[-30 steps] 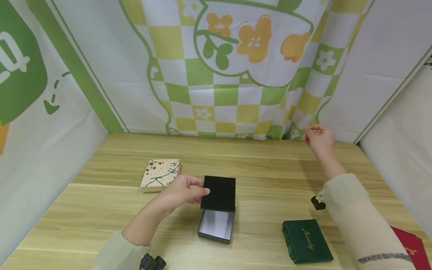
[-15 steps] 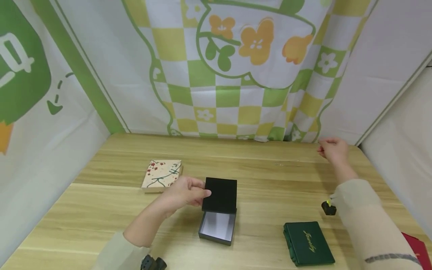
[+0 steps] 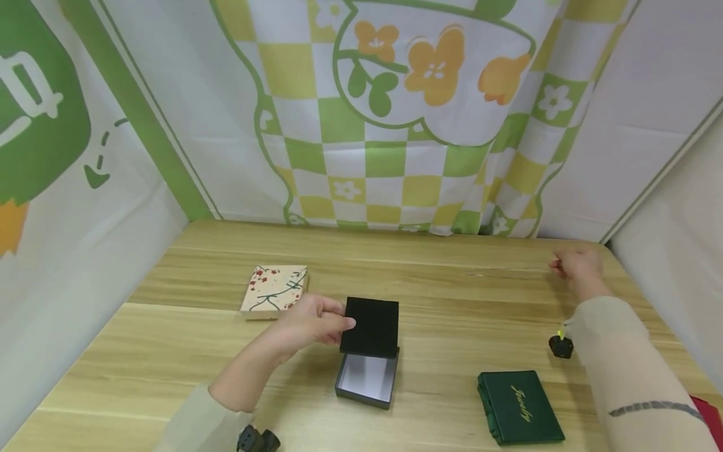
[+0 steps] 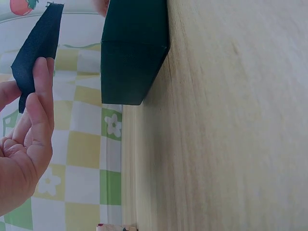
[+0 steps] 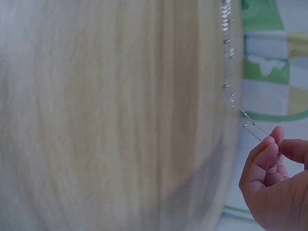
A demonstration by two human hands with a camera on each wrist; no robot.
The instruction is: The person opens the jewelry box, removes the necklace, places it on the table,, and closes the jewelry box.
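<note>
A thin black square pad (image 3: 369, 326) is pinched at its left edge between the thumb and fingers of my left hand (image 3: 316, 319). It is held above the back part of a small dark box (image 3: 367, 376), whose white inside shows in front. In the left wrist view the pad (image 4: 39, 45) is apart from the dark box (image 4: 130, 72). At the far right of the table, my right hand (image 3: 584, 267) pinches one end of a fine silver necklace. The necklace chain (image 5: 226, 48) stretches away from the fingertips in the right wrist view, its far part low over or on the table.
A cream box (image 3: 273, 290) with a red blossom print lies at the back left. A green jewelry box (image 3: 521, 407) sits at the front right, beside the right sleeve. Part of a red case (image 3: 708, 419) shows at the right edge. A checked curtain (image 3: 403, 169) hangs behind the table.
My right hand has moved right and down towards the table, drawing the chain out to the right. My left hand and the pad stay almost in place.
</note>
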